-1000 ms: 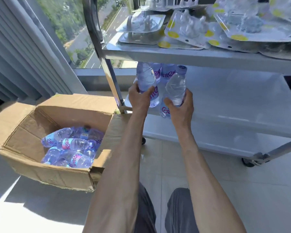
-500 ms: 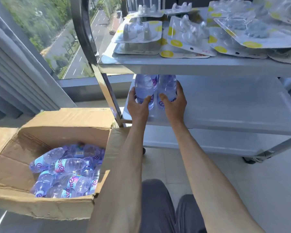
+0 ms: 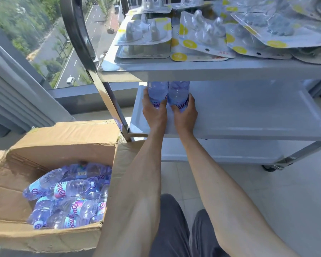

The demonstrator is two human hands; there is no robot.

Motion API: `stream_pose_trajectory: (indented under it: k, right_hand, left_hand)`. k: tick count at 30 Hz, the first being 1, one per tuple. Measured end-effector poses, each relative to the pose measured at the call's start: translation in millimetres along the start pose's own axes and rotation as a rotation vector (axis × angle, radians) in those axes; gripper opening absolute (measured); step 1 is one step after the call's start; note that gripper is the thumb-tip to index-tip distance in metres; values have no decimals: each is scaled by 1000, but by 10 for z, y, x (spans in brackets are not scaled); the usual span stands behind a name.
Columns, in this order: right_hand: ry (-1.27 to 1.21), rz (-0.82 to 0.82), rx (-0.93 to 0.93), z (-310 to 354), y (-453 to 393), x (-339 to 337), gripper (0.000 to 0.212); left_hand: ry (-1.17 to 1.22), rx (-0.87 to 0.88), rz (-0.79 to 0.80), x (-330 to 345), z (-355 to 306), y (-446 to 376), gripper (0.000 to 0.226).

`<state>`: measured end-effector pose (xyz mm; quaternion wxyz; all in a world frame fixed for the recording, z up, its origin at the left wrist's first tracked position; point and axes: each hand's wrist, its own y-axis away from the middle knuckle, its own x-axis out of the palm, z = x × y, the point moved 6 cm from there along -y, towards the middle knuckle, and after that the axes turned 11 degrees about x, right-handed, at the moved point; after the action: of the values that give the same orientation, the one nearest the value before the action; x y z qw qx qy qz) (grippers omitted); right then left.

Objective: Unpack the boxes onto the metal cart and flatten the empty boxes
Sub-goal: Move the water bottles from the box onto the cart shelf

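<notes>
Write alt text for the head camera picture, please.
Two hands, left hand and right hand, each grip an upright water bottle on a metal cart's middle shelf. A cardboard box of bottles sits open on the floor.

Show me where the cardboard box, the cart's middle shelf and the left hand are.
cardboard box (image 3: 67,140): head view, back wall.
middle shelf (image 3: 248,115): head view, bare surface.
left hand (image 3: 154,113): head view, back of hand.

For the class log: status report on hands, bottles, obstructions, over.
Left hand, right hand: each a grip on one upright bottle, middle shelf. Cardboard box still holds bottles. Nothing obstructing.
</notes>
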<state>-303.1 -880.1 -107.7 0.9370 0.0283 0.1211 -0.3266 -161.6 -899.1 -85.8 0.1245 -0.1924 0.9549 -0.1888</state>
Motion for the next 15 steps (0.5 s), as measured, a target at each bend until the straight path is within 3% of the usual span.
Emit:
stream_pose_trajectory:
  k: [11, 15]
  right_hand:
    - [127, -67, -9, -24, -87, 128, 69]
    - [367, -190, -49, 16, 55, -3, 65]
  left_hand:
    - [-53, -13, 27, -14, 149, 70, 71]
    - [-125, -56, 79, 0, 108, 46, 74]
